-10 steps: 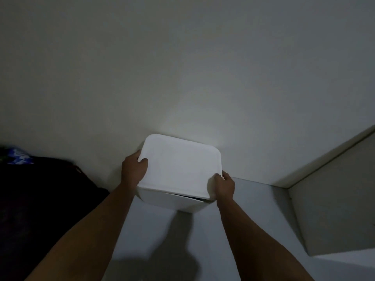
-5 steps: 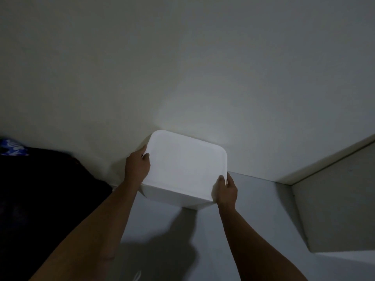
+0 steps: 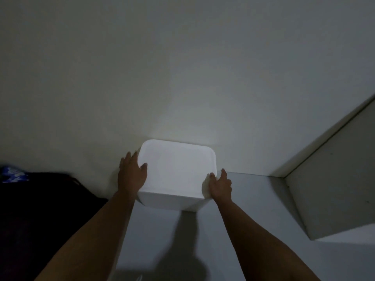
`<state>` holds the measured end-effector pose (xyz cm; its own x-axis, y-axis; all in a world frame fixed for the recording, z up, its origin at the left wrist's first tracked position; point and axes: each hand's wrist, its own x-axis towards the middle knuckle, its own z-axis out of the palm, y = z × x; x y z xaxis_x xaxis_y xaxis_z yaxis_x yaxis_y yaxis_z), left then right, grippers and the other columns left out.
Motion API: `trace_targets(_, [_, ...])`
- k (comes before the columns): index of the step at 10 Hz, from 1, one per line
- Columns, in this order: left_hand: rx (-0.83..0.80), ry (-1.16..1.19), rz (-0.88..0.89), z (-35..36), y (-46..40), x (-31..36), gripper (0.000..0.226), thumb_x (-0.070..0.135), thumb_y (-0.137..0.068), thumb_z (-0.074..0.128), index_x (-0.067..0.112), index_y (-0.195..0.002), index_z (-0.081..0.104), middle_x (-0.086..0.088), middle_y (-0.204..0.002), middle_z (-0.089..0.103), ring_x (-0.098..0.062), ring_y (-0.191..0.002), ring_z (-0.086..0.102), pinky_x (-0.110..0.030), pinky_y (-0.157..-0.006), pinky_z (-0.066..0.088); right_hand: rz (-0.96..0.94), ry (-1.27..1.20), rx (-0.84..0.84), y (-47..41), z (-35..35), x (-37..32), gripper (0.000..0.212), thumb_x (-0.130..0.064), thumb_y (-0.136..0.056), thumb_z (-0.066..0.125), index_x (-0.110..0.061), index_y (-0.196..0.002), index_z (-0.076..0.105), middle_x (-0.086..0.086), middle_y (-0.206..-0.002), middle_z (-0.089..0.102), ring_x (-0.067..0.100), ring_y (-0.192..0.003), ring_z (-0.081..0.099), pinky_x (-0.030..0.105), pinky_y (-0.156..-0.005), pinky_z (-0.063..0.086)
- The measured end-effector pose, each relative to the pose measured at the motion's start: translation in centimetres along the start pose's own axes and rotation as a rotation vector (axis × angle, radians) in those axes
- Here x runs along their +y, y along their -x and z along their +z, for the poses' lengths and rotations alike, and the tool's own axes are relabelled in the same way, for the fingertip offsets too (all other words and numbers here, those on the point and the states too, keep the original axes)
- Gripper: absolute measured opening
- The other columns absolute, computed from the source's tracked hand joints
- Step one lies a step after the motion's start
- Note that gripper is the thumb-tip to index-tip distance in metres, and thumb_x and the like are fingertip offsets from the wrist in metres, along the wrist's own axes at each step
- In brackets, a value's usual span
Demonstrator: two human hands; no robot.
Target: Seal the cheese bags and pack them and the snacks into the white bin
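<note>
The white bin (image 3: 176,171) sits on a grey surface against the pale wall, with its white lid on, so whatever is inside is hidden. My left hand (image 3: 132,174) lies flat against the bin's left side, fingers straight, thumb on the lid's edge. My right hand (image 3: 220,185) rests against the bin's near right corner, fingers relaxed and nearly straight. No cheese bags or snacks are in sight.
A dark mass (image 3: 40,209) fills the lower left, with a blue patterned item (image 3: 12,175) at its far left edge. A pale panel or cabinet side (image 3: 332,191) stands at the right. The grey surface (image 3: 253,199) runs between them. The scene is dim.
The bin has gone from tilted and held up to resting flat by the wall. Both hands have loosened from gripping its sides to lying flat against it.
</note>
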<state>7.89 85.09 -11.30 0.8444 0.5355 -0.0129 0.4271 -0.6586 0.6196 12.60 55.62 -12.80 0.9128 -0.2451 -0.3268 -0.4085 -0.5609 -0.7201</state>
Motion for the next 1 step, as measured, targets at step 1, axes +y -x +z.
trace_targets(1, [0.195,0.256,0.288,-0.02,6.46,1.76,0.039,0.027,-0.098,0.061,0.017,-0.135,0.06,-0.006,-0.138,0.06,-0.027,-0.128,0.054,-0.041,-0.108,0.045,-0.124,-0.21,0.06,1.42,-3.3,0.05,0.06,-0.05,-0.1,0.054,-0.022,-0.152,0.043,0.018,-0.155,0.042,0.037,-0.14,0.044,0.049,-0.115,0.039])
